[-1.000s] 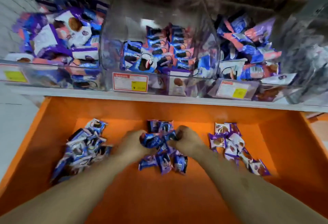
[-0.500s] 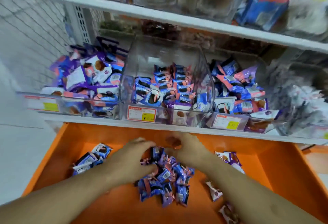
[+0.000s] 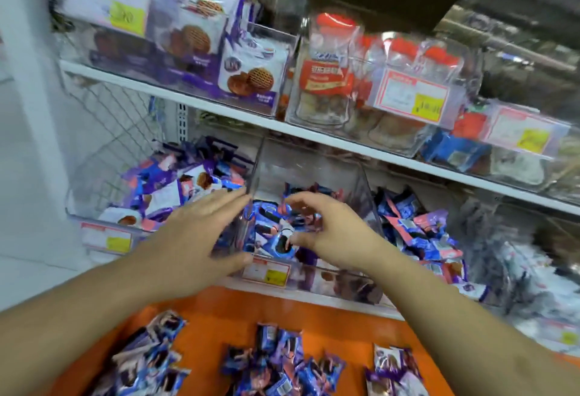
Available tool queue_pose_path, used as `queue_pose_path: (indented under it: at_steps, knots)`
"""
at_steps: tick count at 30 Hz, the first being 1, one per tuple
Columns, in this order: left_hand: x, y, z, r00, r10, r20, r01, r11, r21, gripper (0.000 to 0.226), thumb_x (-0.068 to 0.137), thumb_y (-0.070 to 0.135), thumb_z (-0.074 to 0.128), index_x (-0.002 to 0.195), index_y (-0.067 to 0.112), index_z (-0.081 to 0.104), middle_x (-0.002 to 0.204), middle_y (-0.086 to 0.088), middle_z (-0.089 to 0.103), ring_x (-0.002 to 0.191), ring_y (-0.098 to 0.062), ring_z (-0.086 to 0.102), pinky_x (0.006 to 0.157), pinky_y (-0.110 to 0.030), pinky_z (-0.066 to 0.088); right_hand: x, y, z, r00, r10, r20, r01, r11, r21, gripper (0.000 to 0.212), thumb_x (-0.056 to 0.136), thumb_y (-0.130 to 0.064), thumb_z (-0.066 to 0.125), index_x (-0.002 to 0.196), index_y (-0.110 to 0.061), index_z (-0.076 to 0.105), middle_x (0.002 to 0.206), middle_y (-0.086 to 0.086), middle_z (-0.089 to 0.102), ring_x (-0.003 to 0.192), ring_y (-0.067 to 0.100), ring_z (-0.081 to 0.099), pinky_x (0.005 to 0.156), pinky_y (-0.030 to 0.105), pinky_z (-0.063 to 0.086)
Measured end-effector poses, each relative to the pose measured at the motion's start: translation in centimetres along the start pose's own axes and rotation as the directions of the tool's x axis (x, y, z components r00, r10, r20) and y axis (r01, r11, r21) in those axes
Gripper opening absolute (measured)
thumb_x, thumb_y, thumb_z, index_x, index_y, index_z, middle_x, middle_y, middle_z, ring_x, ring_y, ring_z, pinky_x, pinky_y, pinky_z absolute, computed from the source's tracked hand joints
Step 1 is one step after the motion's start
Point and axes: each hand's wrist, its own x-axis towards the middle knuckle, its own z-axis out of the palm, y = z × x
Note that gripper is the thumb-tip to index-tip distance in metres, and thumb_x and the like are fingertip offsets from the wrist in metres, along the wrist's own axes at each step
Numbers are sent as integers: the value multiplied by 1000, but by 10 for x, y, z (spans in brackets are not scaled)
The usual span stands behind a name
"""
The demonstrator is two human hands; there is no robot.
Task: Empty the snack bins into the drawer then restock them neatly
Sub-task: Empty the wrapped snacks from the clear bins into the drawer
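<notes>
The clear middle snack bin point(image 3: 314, 169) on the lower shelf holds blue cookie packets point(image 3: 270, 232). My left hand point(image 3: 201, 239) reaches to the bin's left wall with straight fingers, its fingertips at the wall's front edge. My right hand point(image 3: 326, 229) hovers over the packets inside the bin with arched fingers, the thumb touching a packet and nothing clearly gripped. Below, the orange drawer point(image 3: 226, 311) stands pulled out with three piles of packets: left point(image 3: 147, 361), middle point(image 3: 279, 364) and right point(image 3: 395, 370).
The left bin point(image 3: 94, 195) is heaped with purple and white packets, and the right bin's blue and pink packets point(image 3: 414, 226) lie beside the middle one. An upper shelf point(image 3: 314, 135) carries bins of waffle packs and red-labelled bags. A price tag point(image 3: 270, 271) fronts the middle bin.
Both hands have risen from the drawer's middle pile to the middle bin on the shelf. The view has tilted upward, showing the upper shelf.
</notes>
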Motion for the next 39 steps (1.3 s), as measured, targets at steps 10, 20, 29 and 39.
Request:
queue_pose_path:
  at_steps: [10, 20, 29, 39]
  knots:
    - [2, -10, 14, 1000, -28, -6, 28, 998, -52, 92, 93, 66, 57, 160, 53, -5, 154, 39, 2, 137, 17, -7, 118, -23, 3, 105, 31, 52, 966, 187, 177, -151, 968, -200, 75, 80, -62, 78, 144, -30, 54, 141, 4, 58, 130, 28, 55, 109, 44, 48]
    - [1, -12, 17, 999, -18, -30, 16, 997, -72, 93, 94, 65, 57, 160, 52, -8, 168, 27, 9, 154, 3, 3, 124, -30, 10, 100, 16, 51, 991, 116, 61, -102, 976, -190, 39, 77, -38, 91, 95, -28, 58, 92, 3, 69, 89, 22, 60, 81, 35, 41]
    - [2, -8, 12, 999, -48, -25, 44, 990, -131, 92, 92, 67, 58, 162, 49, 1, 168, 26, 11, 155, 0, 9, 126, -35, 15, 74, 18, 28, 970, 143, -199, -94, 967, 236, 42, 75, -10, 94, 109, -26, 75, 101, -11, 75, 70, 9, 71, 60, 23, 56]
    - [-10, 38, -2, 983, -29, -179, -26, 955, -295, 76, 83, 70, 66, 149, 49, 37, 141, 31, 42, 115, 12, 41, 86, -10, 36, -43, -18, -15, 917, 110, -384, 131, 824, 551, 24, 86, -8, 85, 105, -20, 77, 100, 0, 80, 96, 20, 75, 89, 38, 59]
